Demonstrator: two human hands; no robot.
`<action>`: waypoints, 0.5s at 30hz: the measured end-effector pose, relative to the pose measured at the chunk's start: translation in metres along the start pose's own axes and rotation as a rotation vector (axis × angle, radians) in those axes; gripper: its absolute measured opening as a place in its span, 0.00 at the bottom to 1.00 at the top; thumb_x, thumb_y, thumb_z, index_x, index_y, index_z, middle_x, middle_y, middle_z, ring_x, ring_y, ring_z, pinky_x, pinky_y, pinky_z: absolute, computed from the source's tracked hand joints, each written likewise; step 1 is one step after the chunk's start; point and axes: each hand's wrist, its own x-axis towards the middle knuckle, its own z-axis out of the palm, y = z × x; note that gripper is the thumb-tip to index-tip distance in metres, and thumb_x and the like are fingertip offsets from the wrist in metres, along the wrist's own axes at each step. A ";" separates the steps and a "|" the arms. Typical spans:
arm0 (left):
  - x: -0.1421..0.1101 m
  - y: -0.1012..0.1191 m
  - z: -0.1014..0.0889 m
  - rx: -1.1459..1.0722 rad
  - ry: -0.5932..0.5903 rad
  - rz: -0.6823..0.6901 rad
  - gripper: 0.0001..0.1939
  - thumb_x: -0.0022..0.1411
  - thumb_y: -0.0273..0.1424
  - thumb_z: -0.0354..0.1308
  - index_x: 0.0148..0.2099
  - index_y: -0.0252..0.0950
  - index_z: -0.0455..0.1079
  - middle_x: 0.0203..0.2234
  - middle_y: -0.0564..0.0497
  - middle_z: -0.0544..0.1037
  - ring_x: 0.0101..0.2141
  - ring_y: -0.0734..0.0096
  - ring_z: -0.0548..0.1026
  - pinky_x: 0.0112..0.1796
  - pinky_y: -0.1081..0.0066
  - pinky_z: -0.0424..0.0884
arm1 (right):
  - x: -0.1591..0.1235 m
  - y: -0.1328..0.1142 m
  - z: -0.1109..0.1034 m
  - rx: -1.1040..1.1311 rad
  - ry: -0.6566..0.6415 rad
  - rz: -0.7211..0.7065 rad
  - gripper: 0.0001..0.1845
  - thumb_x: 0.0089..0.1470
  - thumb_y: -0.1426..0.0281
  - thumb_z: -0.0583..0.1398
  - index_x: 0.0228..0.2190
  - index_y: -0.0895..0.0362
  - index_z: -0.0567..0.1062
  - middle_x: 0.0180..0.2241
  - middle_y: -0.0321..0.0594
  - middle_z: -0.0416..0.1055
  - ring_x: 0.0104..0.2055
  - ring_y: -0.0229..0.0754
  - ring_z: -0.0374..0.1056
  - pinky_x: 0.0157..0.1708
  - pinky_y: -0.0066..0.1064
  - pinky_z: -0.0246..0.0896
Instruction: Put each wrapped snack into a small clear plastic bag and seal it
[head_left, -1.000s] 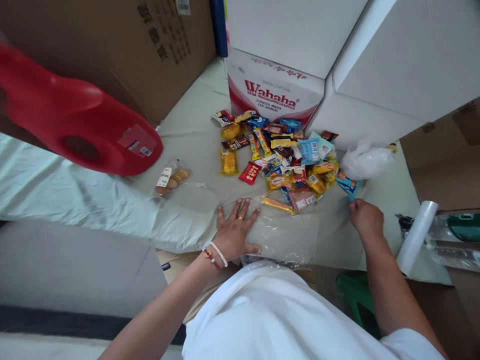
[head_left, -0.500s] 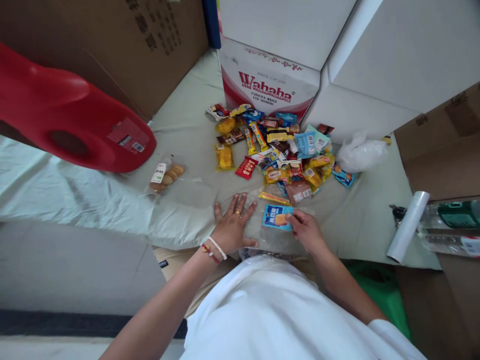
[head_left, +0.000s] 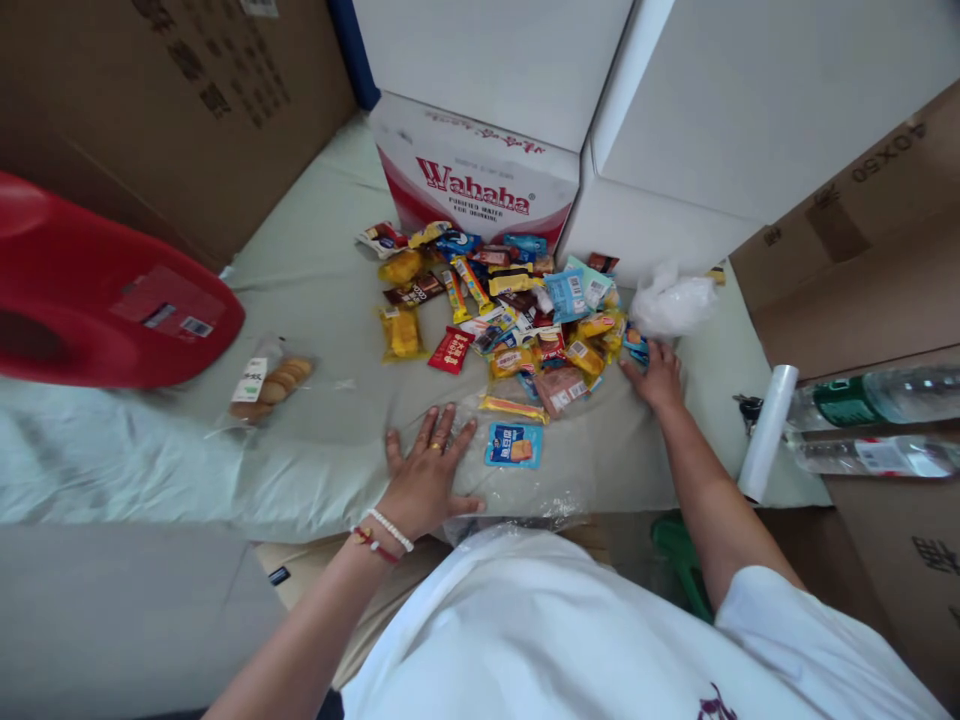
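My left hand [head_left: 420, 485] lies flat with its fingers spread, pressing on a clear plastic bag or sheet [head_left: 562, 490] at the near edge. On that plastic, just right of the hand, rests a small blue snack packet [head_left: 513, 446]. A thin yellow-orange snack stick [head_left: 514, 408] lies above it. My right hand [head_left: 658, 378] reaches to the right edge of a heap of wrapped snacks [head_left: 517, 320]. Its thumb and fingers are apart, at another blue snack packet [head_left: 636, 345] that they partly cover. A red packet [head_left: 451, 350] sits on the heap's left side.
Behind the heap stands a Wahaba-style white and red carton [head_left: 480, 180]. A crumpled white plastic bag [head_left: 675, 300], a plastic roll [head_left: 769, 435] and clear bottles [head_left: 877, 395] are at right. Bagged cookies [head_left: 270, 385] and a big red jug [head_left: 112, 290] are at left.
My right hand has let go of the blue snack packet, leaving it on the plastic, and moved right and away to the heap's edge. My left hand stays spread; the view has shifted right.
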 end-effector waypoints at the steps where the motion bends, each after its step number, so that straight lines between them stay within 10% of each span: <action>1: 0.000 0.000 0.000 0.002 0.002 0.001 0.58 0.52 0.55 0.68 0.77 0.49 0.43 0.76 0.42 0.38 0.74 0.35 0.40 0.62 0.21 0.40 | 0.008 0.002 0.003 -0.022 -0.027 -0.011 0.45 0.60 0.47 0.59 0.66 0.68 0.64 0.64 0.67 0.61 0.63 0.60 0.59 0.60 0.46 0.53; 8: 0.001 0.000 0.000 0.005 -0.013 0.000 0.58 0.52 0.53 0.69 0.77 0.49 0.44 0.76 0.42 0.35 0.74 0.34 0.40 0.61 0.20 0.40 | 0.042 -0.002 -0.014 -0.231 -0.342 -0.164 0.29 0.68 0.63 0.53 0.63 0.68 0.69 0.45 0.68 0.76 0.50 0.60 0.72 0.51 0.48 0.60; 15: 0.002 0.000 0.002 -0.032 0.007 -0.002 0.58 0.51 0.54 0.69 0.77 0.51 0.44 0.76 0.43 0.38 0.74 0.35 0.40 0.62 0.21 0.38 | 0.025 0.000 -0.043 -0.243 -0.298 -0.098 0.24 0.67 0.68 0.51 0.57 0.58 0.78 0.46 0.59 0.79 0.48 0.60 0.75 0.46 0.46 0.65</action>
